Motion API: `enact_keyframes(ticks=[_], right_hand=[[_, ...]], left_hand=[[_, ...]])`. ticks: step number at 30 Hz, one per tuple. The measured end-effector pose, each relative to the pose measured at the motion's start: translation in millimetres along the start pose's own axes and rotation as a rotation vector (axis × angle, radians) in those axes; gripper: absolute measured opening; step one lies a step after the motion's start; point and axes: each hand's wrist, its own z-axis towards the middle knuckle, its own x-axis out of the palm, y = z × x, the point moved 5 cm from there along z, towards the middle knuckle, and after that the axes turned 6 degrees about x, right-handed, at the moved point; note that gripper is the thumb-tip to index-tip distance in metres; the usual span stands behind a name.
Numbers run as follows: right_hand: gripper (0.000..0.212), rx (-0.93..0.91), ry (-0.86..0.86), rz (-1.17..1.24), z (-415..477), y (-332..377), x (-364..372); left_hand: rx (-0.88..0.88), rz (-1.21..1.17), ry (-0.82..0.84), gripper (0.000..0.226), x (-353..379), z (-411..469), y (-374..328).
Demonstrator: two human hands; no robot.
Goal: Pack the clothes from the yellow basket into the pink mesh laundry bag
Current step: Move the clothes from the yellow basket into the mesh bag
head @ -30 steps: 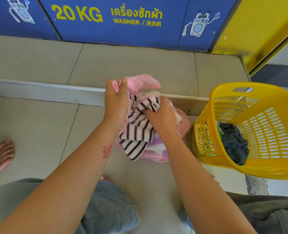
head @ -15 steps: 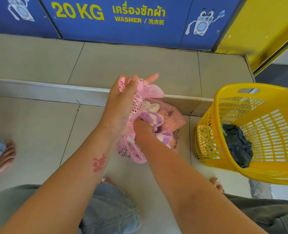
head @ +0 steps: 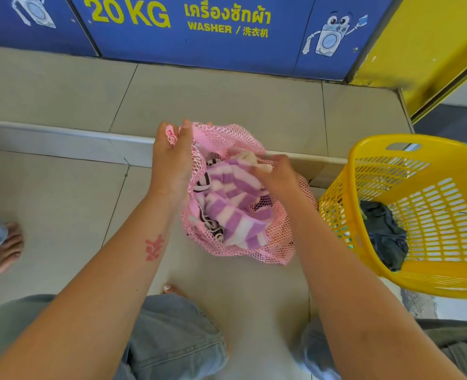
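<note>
The pink mesh laundry bag (head: 276, 242) hangs open over the tiled floor in the middle of the view. My left hand (head: 172, 163) grips its rim at the upper left and holds the mouth up. Inside lie a purple-and-white striped garment (head: 232, 204) and a black-and-white striped one (head: 207, 182). My right hand (head: 277, 174) rests at the bag's mouth, fingers pinching the top of the purple-striped garment. The yellow basket (head: 418, 281) stands tilted at the right with dark clothing (head: 386, 234) and a bit of green fabric inside.
A raised tiled step (head: 62, 138) runs across behind the bag, with blue washer panels (head: 199, 37) above it. Another person's bare foot (head: 2, 250) is at the far left. My knees in jeans (head: 172, 338) fill the bottom.
The black-and-white striped garment went from my right hand down into the bag. My right hand pushed deep inside, then rose to the mouth. The bag now gapes wider.
</note>
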Motion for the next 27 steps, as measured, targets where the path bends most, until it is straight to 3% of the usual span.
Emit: enact_keyframes(ticks=[1,3,6,8,11,13,16,18,21,24,27], right_hand=[[0.095,0.05,0.119,-0.065,4.8,-2.8,10.5],[0.115,0.064,0.248,-0.162,10.1,-4.7,28.9],[0.119,-0.005,0.177,-0.352,18.5,-4.8,42.1],[0.091,-0.078,0.156,-0.47,22.1,-0.2,48.7],[0.033,-0.142,0.2,-0.639,19.3,3.8,56.1],[0.022,-0.141,0.167,-0.705,16.6,5.2,54.5],[0.027,-0.173,0.079,-0.647,7.1,11.9,49.3],[0.027,-0.264,0.082,-0.53,-2.2,17.8,46.3],[0.017,-0.288,0.157,-0.267,-27.1,26.3,40.1],[0.016,-0.301,0.175,-0.128,-50.2,32.7,39.7],[0.005,-0.322,0.221,-0.055,-71.3,30.8,45.5]], left_hand=[[0.034,0.027,-0.006,0.025,0.3,2.4,-0.8],[0.082,0.124,-0.007,0.031,0.7,6.8,-1.9],[0.11,0.198,-0.038,0.029,-4.6,11.8,-0.4],[0.092,0.233,-0.059,0.025,-9.2,13.1,1.1],[0.037,0.288,-0.037,0.028,-10.7,15.0,7.3],[-0.013,0.373,-0.014,0.042,-10.6,16.9,9.9],[-0.08,0.58,0.064,0.061,-9.8,19.2,11.2],[-0.067,0.686,0.138,0.061,-8.0,20.1,10.1],[-0.06,0.621,0.276,0.059,-2.9,17.1,7.8],[-0.191,0.626,0.562,0.052,4.9,13.5,15.0],[-0.096,0.987,0.574,0.029,0.9,21.8,16.7]])
